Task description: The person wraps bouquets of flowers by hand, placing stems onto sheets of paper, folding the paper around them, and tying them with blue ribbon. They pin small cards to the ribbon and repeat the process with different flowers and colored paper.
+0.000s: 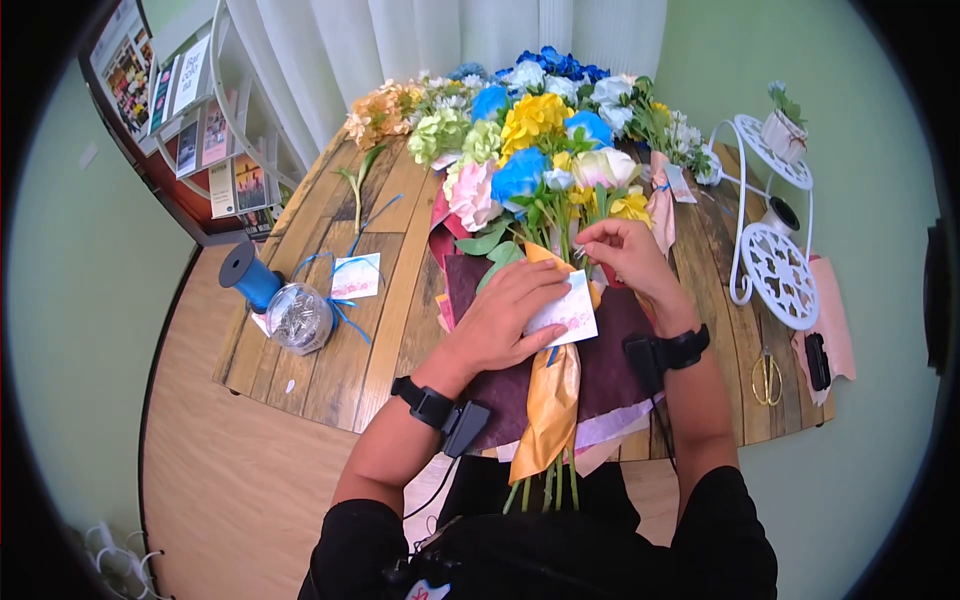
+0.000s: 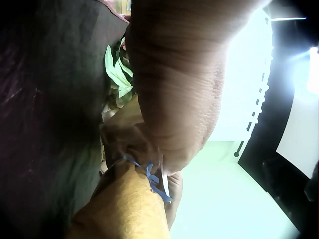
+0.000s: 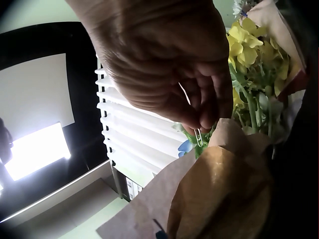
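A bouquet of blue, yellow, pink and white flowers (image 1: 518, 178) lies on dark purple paper (image 1: 610, 370), its stems wrapped in orange paper (image 1: 552, 395) tied with a blue ribbon (image 2: 152, 177). My left hand (image 1: 510, 315) lies across the wrap and holds a white card (image 1: 575, 312) with a pink floral print against it, thumb on the card's lower part. Above the card's top edge, my right hand (image 1: 635, 260) pinches a silver paper clip (image 3: 199, 138) between thumb and fingertips. In the right wrist view the clip's looped end points down close to the paper's upper edge.
On the left of the wooden table (image 1: 330, 385) are a blue ribbon spool (image 1: 250, 277), a clear jar of clips (image 1: 301, 320) and another card (image 1: 357, 275) with blue ribbon. To the right stand a white metal plant stand (image 1: 780, 275) and gold-handled scissors (image 1: 767, 378).
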`<state>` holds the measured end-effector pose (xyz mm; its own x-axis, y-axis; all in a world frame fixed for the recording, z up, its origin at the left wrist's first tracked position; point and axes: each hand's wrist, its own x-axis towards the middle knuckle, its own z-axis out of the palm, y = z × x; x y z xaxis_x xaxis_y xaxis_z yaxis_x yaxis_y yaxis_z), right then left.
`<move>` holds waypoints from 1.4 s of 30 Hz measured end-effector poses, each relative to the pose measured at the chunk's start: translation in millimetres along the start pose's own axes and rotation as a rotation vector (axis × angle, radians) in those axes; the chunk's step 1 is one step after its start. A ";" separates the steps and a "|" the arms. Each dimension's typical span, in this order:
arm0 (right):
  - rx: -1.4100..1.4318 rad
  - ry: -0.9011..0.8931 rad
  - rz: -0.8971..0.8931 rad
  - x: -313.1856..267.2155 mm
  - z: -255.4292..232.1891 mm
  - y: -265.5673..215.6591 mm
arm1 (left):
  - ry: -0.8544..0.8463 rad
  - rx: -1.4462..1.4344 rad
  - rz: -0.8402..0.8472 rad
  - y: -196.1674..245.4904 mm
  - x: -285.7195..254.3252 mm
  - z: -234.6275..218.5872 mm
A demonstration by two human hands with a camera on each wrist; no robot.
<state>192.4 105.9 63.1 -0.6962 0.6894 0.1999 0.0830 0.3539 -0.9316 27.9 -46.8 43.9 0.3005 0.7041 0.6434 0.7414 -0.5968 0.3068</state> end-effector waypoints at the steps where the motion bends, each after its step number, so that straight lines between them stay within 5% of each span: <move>1: 0.005 0.003 0.011 -1.8 -0.3 -1.9 | 0.021 -0.041 -0.004 -0.8 1.7 0.5; 17: -0.010 -0.011 0.040 -4.3 2.6 -4.8 | -0.139 0.079 0.019 1.4 2.3 2.0; 42: 0.134 -0.116 0.046 -2.0 3.9 -2.1 | -0.108 0.106 0.034 2.2 4.0 3.8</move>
<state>190.9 101.3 63.4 -0.7721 0.6227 0.1273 0.0261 0.2312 -0.9726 32.9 -43.9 44.4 0.3852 0.7248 0.5712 0.7869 -0.5813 0.2070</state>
